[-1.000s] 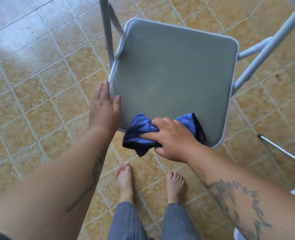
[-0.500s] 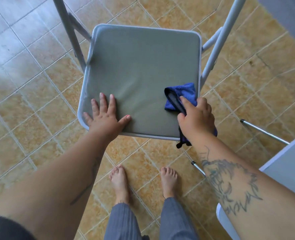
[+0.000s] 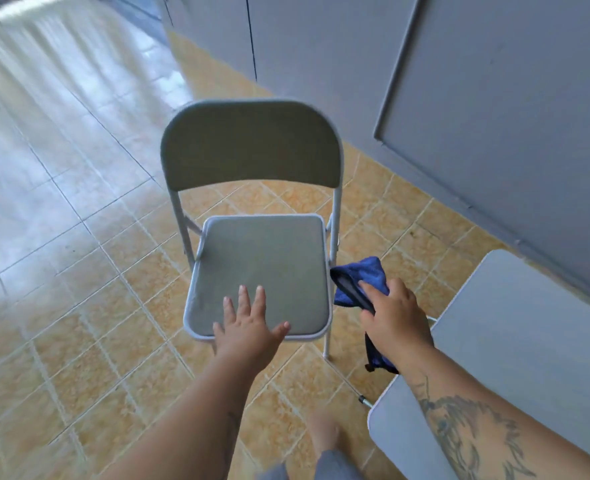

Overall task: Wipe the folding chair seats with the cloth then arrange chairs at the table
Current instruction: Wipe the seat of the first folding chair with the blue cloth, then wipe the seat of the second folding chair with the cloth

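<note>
So the floor (image 3: 79, 271) is glossy square tile, tan-orange mottled up close and washed out pale by glare farther off, and grey flat panels (image 3: 494, 116) run along the right side. One folding chair (image 3: 255, 237) stands open in the middle of it: thin pale grey metal tubes, a curved grey-green backrest (image 3: 250, 143) and a squarish padded seat (image 3: 262, 271) with rounded corners and a light rim, fabric looks smooth and matte. One pale grey table (image 3: 528, 341) with a rounded corner pokes in at lower right, just beside the chair. Left hand (image 3: 248, 327) lies flat on the seat's front edge, fingers spread wide. Right hand (image 3: 395, 320) is closed around one fuzzy blue cloth (image 3: 362, 278), held just off the seat's right edge.
</note>
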Tool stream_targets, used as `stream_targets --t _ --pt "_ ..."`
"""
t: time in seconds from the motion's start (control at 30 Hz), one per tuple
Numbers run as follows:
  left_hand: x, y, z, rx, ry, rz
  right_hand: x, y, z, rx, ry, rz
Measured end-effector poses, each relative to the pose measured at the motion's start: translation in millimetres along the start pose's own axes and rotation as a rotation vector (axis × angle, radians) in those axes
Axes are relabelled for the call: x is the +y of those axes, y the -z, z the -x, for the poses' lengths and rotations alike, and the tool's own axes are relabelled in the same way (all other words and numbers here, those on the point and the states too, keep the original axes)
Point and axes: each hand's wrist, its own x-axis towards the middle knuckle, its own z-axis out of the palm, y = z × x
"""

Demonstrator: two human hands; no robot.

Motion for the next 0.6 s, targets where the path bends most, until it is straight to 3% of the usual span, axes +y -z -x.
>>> stream_targets --t 0.17,0.33,0.6 --pt "64.1 72.2 48.3 0.096 -0.385 -0.218 32.1 83.6 85.0 0.252 -0.104 -0.022" --pt "109.6 105.0 114.1 0.167 -0.537 -0.303 79.6 141.1 185.4 0.528 -0.272 -0.122" --pt "246.1 24.5 260.3 0.131 -0.87 -0.508 229.4 151.5 402.7 0.754 -0.648 -0.183"
